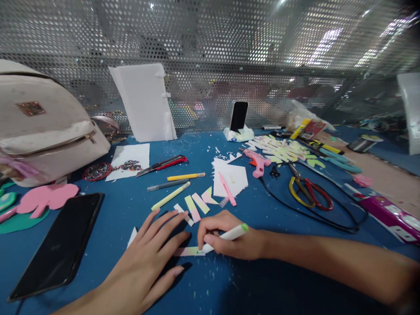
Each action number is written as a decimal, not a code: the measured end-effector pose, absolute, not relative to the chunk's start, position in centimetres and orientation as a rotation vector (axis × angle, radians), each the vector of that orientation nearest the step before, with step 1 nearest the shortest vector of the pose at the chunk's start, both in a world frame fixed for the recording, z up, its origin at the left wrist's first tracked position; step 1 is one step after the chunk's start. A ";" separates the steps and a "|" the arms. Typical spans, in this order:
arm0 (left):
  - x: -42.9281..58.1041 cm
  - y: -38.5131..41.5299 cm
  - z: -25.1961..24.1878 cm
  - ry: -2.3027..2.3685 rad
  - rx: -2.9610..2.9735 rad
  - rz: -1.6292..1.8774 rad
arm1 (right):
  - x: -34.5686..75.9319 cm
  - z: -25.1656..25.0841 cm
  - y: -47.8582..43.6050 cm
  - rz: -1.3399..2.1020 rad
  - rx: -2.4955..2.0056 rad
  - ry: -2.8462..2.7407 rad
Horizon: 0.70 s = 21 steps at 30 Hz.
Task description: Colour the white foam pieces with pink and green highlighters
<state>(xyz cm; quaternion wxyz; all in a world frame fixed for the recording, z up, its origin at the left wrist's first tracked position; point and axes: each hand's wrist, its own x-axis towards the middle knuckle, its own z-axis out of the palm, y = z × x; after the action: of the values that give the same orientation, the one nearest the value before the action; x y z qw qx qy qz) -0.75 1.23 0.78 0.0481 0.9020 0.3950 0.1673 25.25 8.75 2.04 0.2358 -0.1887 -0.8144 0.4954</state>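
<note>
My right hand (226, 236) is closed around a white marker with a green end (234, 232). Its tip meets a pink and yellow-green paper strip (187, 251) lying on the blue table. Flat beside the strip, with fingers spread, rests my left hand (151, 249); its fingertips lie near the strip's left end. Just beyond both hands are a white strip (183, 215), a yellow-and-pink strip (192, 208) and another coloured strip (200, 203). A pink marker (227, 189) lies on a torn white sheet (239, 180). A pale yellow marker (170, 196) sits past my left fingers.
On the left are a dark phone (59, 245) and a white backpack (49, 127). A cutter knife (162, 165) lies midway back. To the right are a pink glue gun (257, 162) with its cord, scissors (310, 192), a strip pile (282, 148) and a purple package (390, 216).
</note>
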 end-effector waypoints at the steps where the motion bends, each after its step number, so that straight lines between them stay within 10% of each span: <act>1: -0.7 1.2 0.6 1.203 2.758 0.486 | 25.3 2.0 8.7 1.359 -0.515 -2.232; 21: -2.4 7.3 0.8 1.131 2.867 0.703 | 25.2 1.3 8.8 1.481 -0.574 -2.151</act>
<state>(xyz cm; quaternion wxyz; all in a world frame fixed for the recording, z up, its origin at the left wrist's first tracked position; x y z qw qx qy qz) -2.44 7.33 0.83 -0.0097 0.9069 0.3577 0.2225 25.22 8.83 1.34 0.2319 -0.2090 -0.7824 0.5389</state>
